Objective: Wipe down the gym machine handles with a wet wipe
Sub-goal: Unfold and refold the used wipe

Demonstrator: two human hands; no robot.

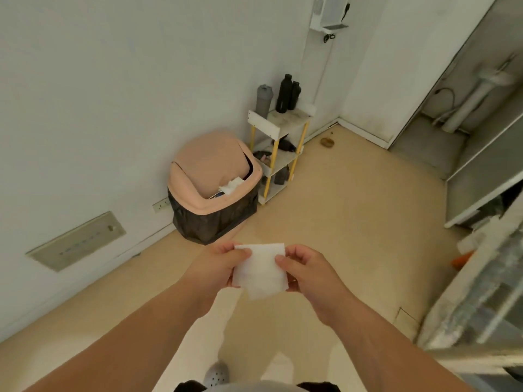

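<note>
in the lower middle of the frame, a white wet wipe (259, 271) is stretched flat between two bare hands, above a beige floor (353, 222). the left hand (219, 265) pinches the wipe's left edge, thumb on top near the upper corner and fingers curled behind the sheet. the right hand (307, 271) pinches the right edge the same way, thumb on the front face and fingers curled under. the hands are close but not touching, with the wipe spanning the gap; its lower edge hangs a little below them. both forearms run up from the bottom corners of the frame.

just above the hands, at centre left, a pink swing-lid bin (209, 165) stands against the white wall (113, 94), lined with a black bag (215, 219). crumpled white tissue (232, 185) shows in its opening. to the right of the bin, a small white rack with yellow legs (278, 123) stands in the corner. on its top tier are a grey shaker bottle (264, 100) and two black bottles (283, 93). things on its lower tiers are too dark to name. a wall socket (161, 205) sits low on the wall left of the bin, and a grey wall plate (76, 240) lies further down left. at the bottom edge a grey perforated clog (216, 373) shows between the arms.
</note>
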